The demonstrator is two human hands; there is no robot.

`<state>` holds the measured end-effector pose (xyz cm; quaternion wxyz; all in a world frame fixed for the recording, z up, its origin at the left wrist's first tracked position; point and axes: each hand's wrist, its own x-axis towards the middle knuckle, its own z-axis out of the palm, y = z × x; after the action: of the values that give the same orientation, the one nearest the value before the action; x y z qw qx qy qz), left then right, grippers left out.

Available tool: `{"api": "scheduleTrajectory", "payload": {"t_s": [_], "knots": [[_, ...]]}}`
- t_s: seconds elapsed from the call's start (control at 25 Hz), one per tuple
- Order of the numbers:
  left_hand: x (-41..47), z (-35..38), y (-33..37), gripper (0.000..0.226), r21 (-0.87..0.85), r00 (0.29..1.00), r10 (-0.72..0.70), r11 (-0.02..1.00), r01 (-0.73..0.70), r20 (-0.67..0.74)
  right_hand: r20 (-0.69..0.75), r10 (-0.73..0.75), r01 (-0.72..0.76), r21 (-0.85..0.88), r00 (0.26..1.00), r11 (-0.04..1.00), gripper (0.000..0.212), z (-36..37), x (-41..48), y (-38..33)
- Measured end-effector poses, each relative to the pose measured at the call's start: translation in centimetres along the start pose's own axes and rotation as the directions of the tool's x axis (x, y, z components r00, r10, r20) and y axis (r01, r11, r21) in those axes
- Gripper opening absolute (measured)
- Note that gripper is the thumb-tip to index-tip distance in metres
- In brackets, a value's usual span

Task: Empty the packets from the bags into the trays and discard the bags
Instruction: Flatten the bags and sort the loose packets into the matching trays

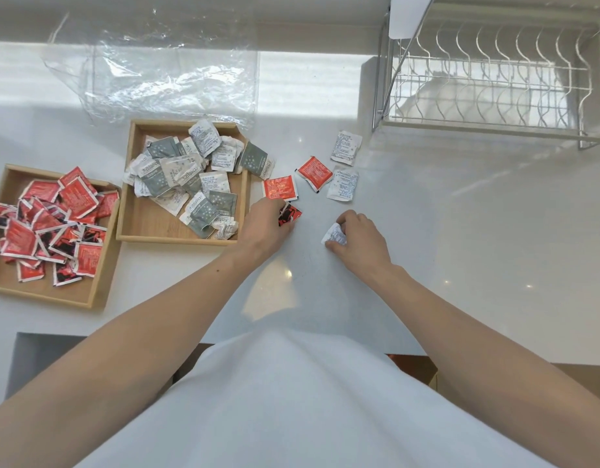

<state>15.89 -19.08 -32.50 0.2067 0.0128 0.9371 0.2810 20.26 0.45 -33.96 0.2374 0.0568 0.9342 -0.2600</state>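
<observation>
This is looking like a home kitchen. A white stone-like countertop (pixel 426 231) is running across the view, catching bright daylight and glossy reflections. At the far right, a wire dish-drying rack (pixel 494 79) with wavy plate dividers is standing on the counter, which is the clearest sign of a kitchen. Two shallow wooden trays (pixel 182 238) are sitting on the left, filled with small sauce-style packets (pixel 190 170), suggesting household sorting rather than shop or lab work.
</observation>
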Motion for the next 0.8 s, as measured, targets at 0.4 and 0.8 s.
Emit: {"api": "scheduleTrajectory", "payload": {"t_s": [0.4, 0.8], "knots": [[4.3, -1.3, -0.4, 0.023, 0.207, 0.987, 0.154, 0.965, -0.161, 0.051, -0.040, 0.022, -0.007, 0.343, 0.999, 0.939, 0.023, -3.3, 1.9, 0.5], [3.4, -1.4, 1.2, 0.048, 0.198, 0.980, 0.184, 0.961, -0.194, 0.068, -0.010, -0.005, 0.005, 0.063, 1.000, 0.998, 0.065, -5.9, 7.9, 0.1]]}}
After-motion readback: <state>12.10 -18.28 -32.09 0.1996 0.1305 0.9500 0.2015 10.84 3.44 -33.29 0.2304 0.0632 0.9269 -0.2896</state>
